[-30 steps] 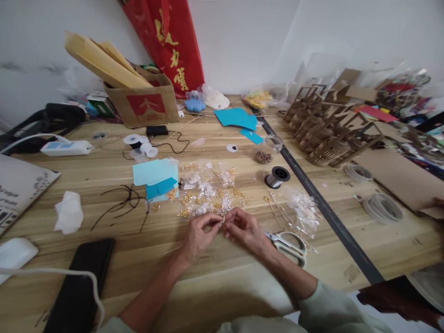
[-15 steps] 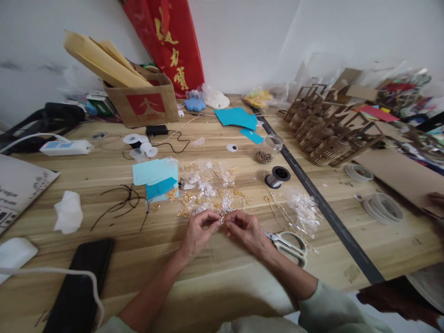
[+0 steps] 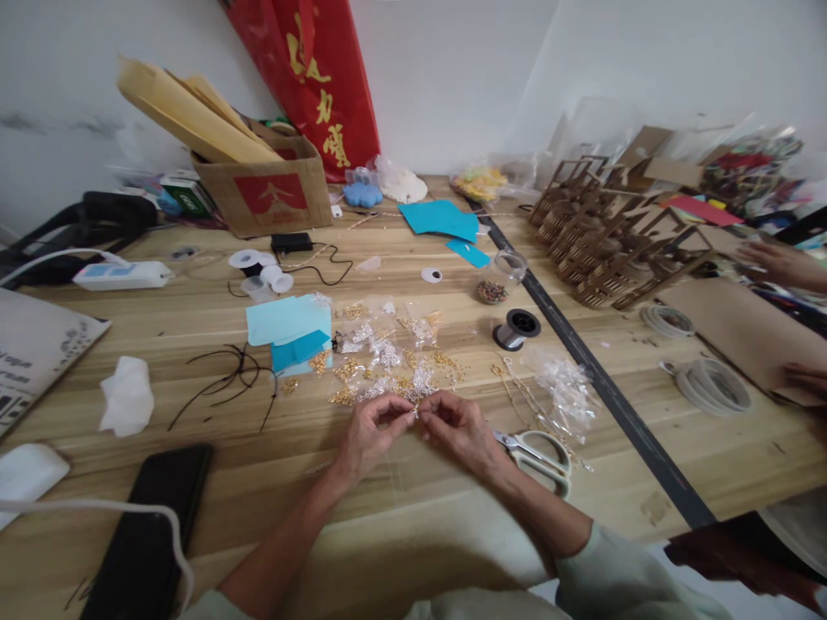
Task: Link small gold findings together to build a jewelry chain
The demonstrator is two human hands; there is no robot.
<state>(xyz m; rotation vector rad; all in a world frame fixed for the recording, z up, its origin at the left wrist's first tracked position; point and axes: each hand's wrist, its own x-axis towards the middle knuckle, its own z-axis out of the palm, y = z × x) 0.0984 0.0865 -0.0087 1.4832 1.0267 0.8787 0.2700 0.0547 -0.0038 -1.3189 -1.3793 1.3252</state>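
My left hand (image 3: 373, 433) and my right hand (image 3: 457, 428) meet at the middle of the table, fingertips nearly touching. Between the pinched fingers sits a small silvery jewellery piece (image 3: 415, 412); its exact shape is too small to make out. A thin clear thread seems to hang below my left hand. Just beyond my fingers lie silver beads (image 3: 422, 379) and gold beads (image 3: 347, 370), some on or in small clear bags. Scissors with pale handles (image 3: 539, 456) lie right beside my right forearm.
A wire spool (image 3: 518, 328), a jar of beads (image 3: 494, 291), fine chains (image 3: 515, 392) and crumpled plastic bags (image 3: 568, 392) lie to the right. Black cords (image 3: 236, 379) and a phone (image 3: 152, 525) are left. Another person's hands (image 3: 785, 262) show by a cardboard sheet (image 3: 743, 331) far right.
My hands stay nearly in place; the silvery piece has turned slightly between my fingertips. At far right, another person's hand has come into view above the cardboard sheet.
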